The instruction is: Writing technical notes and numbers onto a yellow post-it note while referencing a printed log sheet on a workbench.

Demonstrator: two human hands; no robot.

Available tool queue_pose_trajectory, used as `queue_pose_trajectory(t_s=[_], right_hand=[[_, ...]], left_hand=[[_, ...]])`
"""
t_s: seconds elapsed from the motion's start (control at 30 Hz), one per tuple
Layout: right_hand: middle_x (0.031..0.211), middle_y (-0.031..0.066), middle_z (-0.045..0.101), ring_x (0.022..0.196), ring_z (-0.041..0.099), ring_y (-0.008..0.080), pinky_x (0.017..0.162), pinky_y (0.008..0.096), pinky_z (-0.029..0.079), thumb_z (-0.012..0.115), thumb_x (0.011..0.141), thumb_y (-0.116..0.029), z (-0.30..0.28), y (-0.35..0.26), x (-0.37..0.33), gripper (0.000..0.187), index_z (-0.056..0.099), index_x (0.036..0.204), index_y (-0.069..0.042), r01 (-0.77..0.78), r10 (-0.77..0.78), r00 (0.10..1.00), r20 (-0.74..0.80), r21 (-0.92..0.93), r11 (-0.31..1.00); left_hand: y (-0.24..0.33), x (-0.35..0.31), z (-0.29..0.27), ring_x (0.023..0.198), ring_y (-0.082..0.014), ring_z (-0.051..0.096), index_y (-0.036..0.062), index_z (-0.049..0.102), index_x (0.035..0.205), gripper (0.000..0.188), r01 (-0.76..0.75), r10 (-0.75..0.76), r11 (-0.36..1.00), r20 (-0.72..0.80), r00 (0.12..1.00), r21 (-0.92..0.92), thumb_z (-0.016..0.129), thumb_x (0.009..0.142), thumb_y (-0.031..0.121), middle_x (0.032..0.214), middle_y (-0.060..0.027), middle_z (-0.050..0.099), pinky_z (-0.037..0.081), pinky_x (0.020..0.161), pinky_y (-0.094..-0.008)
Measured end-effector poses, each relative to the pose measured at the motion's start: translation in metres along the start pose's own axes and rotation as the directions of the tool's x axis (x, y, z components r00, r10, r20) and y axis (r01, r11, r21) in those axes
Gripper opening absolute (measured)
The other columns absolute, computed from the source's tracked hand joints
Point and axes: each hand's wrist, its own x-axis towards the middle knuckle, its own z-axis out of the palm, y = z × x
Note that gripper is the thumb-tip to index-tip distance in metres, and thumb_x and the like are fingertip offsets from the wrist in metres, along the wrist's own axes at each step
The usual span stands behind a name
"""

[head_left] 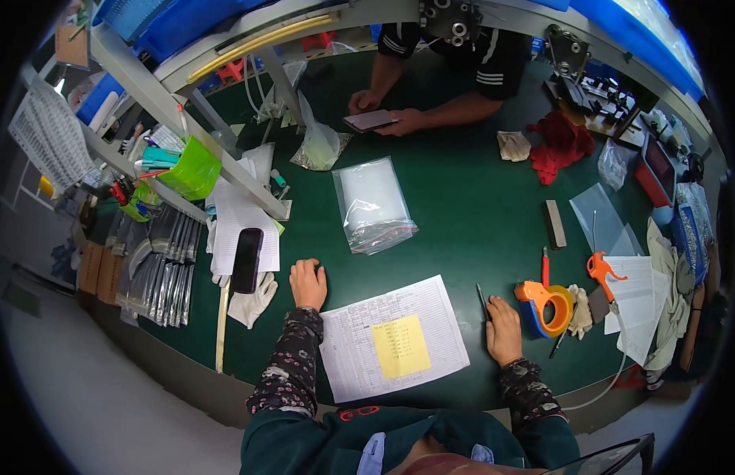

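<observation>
My left hand (308,283) rests palm down on the green table, fingers forward and slightly bent, with nothing in it. It lies just above the upper left corner of a printed sheet (347,348). A yellow note (401,347) with handwriting is on that sheet. To the right of the paper, my right hand (504,332) rests on the table with its fingers curled. A thin dark pen (481,298) sticks out forward at its thumb side; the thumb hides the pen's near end. Ahead of the sheet lies a clear zip bag (374,202) with white contents.
Right of my right hand are an orange-and-blue tape dispenser (532,307), an orange air gun (603,271) and a grey block (555,224). At left, a black phone (247,260) lies on papers beside a white glove (254,301). Across the table, a person holds a flat device (370,120).
</observation>
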Motion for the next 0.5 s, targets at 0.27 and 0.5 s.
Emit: queue_pose_trajectory(t_s=[0.27,0.5], right_hand=[[0.126,0.0187,0.046,0.119,0.04,0.0354,0.097,0.0443,0.031,0.06,0.067,-0.017,-0.0082,0.0004,-0.0036,0.052,0.05,0.115,0.0,-0.043,0.039,0.993,0.107,0.041,0.998],[0.126,0.0197,0.044,0.117,0.04,0.0362,0.097,0.0451,0.03,0.058,0.066,-0.022,-0.0097,0.0012,-0.0027,0.053,0.05,0.114,0.0,-0.045,0.036,0.983,0.179,0.044,0.998]], left_hand=[[0.0039,0.0001,0.0039,0.088,-0.0316,0.046,0.0048,0.049,0.086,0.012,0.072,-0.072,0.997,-0.026,0.997,0.01,0.056,0.08,0.013,0.089,-0.012,0.049,0.037,0.077,-0.0423],[0.0039,0.0012,-0.0003,0.087,-0.0322,0.046,0.0048,0.048,0.085,0.011,0.09,-0.091,0.995,0.02,0.996,0.036,0.055,0.08,0.012,0.088,-0.0125,0.048,0.036,0.077,-0.0422]])
